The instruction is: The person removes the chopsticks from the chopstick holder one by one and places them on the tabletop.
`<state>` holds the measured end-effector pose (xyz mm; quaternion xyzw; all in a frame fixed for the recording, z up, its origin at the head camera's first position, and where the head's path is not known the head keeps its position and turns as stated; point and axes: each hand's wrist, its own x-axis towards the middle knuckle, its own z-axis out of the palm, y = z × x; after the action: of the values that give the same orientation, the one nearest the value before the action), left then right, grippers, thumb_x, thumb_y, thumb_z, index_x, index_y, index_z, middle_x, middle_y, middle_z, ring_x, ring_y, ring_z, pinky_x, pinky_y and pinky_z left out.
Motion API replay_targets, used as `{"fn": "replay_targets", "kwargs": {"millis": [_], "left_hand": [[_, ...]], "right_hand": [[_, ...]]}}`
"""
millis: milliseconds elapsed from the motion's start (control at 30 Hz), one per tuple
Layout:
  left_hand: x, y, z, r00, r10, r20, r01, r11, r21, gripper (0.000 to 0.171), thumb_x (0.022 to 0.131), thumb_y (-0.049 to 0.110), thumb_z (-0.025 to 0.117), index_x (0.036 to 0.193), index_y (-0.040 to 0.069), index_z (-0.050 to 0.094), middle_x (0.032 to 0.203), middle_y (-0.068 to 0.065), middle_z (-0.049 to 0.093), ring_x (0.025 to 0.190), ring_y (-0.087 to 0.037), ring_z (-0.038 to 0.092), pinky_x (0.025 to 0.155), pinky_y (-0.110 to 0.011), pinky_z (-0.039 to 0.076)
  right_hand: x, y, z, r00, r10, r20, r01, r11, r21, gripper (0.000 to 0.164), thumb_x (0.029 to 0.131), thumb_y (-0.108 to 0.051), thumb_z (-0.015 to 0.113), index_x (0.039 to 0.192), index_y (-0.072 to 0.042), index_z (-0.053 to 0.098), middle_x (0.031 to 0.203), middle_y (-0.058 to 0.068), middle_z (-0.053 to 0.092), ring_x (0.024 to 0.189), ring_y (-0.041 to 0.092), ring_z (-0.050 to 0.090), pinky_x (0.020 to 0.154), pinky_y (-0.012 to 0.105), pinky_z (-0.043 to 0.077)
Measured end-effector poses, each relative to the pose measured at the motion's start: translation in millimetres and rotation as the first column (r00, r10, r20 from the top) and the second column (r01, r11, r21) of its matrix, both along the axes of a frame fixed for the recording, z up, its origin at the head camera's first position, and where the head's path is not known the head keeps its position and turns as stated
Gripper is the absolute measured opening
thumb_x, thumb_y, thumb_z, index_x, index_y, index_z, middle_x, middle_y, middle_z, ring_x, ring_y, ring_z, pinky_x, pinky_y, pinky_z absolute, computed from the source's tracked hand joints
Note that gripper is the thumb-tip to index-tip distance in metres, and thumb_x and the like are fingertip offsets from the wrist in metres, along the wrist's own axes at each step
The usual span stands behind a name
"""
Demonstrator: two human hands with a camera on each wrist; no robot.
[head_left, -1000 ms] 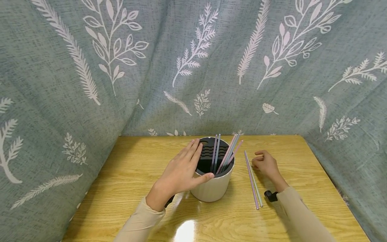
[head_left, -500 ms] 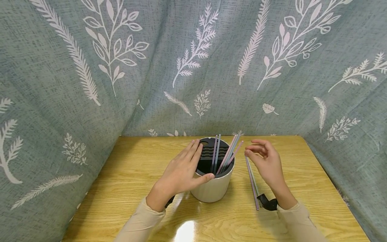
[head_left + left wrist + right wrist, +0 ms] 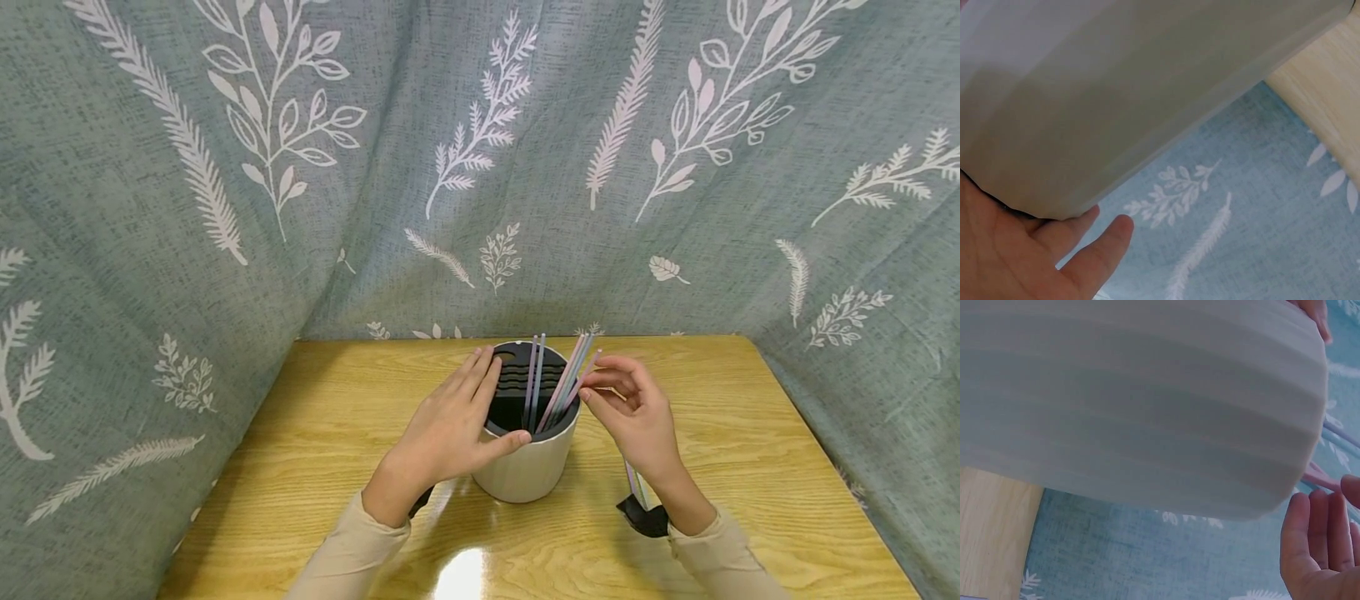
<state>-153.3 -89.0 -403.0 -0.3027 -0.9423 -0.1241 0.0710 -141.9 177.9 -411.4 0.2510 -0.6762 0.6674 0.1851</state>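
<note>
A white round holder (image 3: 519,477) with a ribbed wall stands on the table, topped by a black slotted insert (image 3: 513,382). Several thin pastel sticks (image 3: 537,375) lean in its opening, in purple, blue and pink. My left hand (image 3: 442,437) rests over the holder's left rim, fingers straight, thumb along the front edge. At the right rim, my right hand (image 3: 643,421) has thumb and fingertips loosely bent beside the outermost pink stick (image 3: 596,358). The right wrist view shows this pink stick (image 3: 1319,480) by the thumb, with a gap between thumb and fingers.
Two more sticks (image 3: 630,477), purple and pale green, lie on the wooden table (image 3: 337,467), partly hidden under my right hand and its black wrist strap (image 3: 645,517). A blue-green leaf-patterned cloth (image 3: 390,275) hangs behind and along both sides.
My right hand has risen from beside the loose sticks on the table and moved left to the holder's right rim. The left hand and holder have stayed in place.
</note>
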Motion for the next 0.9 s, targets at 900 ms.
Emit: {"fn": "replay_targets", "kwargs": {"millis": [900], "left_hand": [[0.5, -1, -0.2, 1.000, -0.002, 0.007, 0.002, 1.000, 0.008, 0.106, 0.091, 0.082, 0.030, 0.159, 0.002, 0.019, 0.166, -0.012, 0.008, 0.152, -0.024, 0.006, 0.119, -0.041, 0.020]], "right_hand": [[-13.5, 39, 97.0, 0.973, -0.072, -0.219, -0.071, 0.809, -0.584, 0.042, 0.081, 0.032, 0.059, 0.120, 0.022, 0.048, 0.094, 0.027, 0.060, 0.081, 0.033, 0.063, 0.073, 0.037, 0.059]]}}
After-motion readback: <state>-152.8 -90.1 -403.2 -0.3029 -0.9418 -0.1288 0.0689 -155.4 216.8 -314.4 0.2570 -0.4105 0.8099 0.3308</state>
